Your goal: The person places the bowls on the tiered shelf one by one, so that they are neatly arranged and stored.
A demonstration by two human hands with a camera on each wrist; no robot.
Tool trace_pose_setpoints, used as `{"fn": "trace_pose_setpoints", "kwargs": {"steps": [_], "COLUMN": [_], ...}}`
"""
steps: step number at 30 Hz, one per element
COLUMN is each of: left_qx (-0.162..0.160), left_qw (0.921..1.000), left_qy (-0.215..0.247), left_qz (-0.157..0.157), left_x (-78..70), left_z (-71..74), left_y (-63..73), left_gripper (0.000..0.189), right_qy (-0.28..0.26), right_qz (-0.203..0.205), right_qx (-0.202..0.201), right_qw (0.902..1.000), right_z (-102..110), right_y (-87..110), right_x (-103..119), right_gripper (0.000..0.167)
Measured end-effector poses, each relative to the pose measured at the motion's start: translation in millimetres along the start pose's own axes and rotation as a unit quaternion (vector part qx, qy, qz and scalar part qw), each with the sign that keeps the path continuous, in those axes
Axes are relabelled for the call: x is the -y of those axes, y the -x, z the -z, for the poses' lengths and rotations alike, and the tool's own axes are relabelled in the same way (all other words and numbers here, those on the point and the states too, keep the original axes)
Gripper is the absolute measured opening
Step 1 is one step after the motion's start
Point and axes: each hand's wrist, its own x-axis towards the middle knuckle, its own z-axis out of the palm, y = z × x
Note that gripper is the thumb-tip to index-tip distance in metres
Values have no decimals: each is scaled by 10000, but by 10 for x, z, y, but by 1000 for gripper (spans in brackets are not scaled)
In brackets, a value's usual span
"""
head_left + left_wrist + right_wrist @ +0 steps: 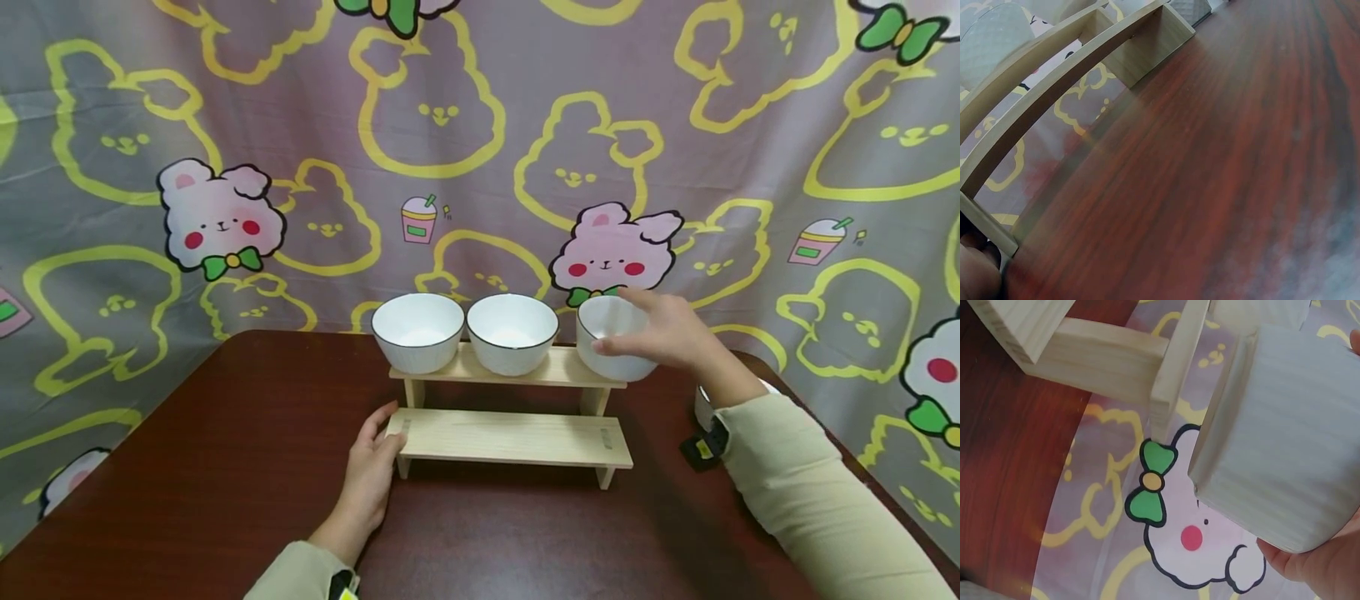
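My right hand [660,333] grips a white bowl [611,346] with a dark rim at the right end of a two-step wooden rack's upper shelf [566,367]. In the right wrist view this bowl [1285,437] is tilted, its base close to the shelf end, fingers around the rim. Two matching bowls, one left [420,333] and one in the middle [513,335], stand upright on that shelf. My left hand [369,475] holds the left end of the lower shelf [510,437], thumb on its edge. Its fingers are partly hidden in the left wrist view.
Another white bowl [703,408] sits on the table at the right, mostly hidden by my right forearm. The dark reddish wooden table [247,467] extends around the rack. A patterned cloth [465,208] hangs close behind the rack.
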Motion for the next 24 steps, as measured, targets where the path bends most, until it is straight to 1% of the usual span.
{"fn": "trace_pose_setpoints", "kwargs": {"steps": [7,15,24], "left_qx": [10,30,23], "left_qw": [10000,10000,10000], "left_qy": [40,46,72], "left_qz": [-19,-55,-29], "left_x": [9,6,8], "left_z": [1,5,6], "left_y": [-1,-4,-7], "left_gripper": [52,52,52], "right_qy": [-205,-187,-186], "right_qz": [180,285,234], "right_qx": [-11,9,167], "right_qw": [9996,9994,9994], "right_z": [-86,-142,-204], "right_y": [-33,-76,-117], "right_x": [21,32,21], "right_gripper": [88,86,86]}}
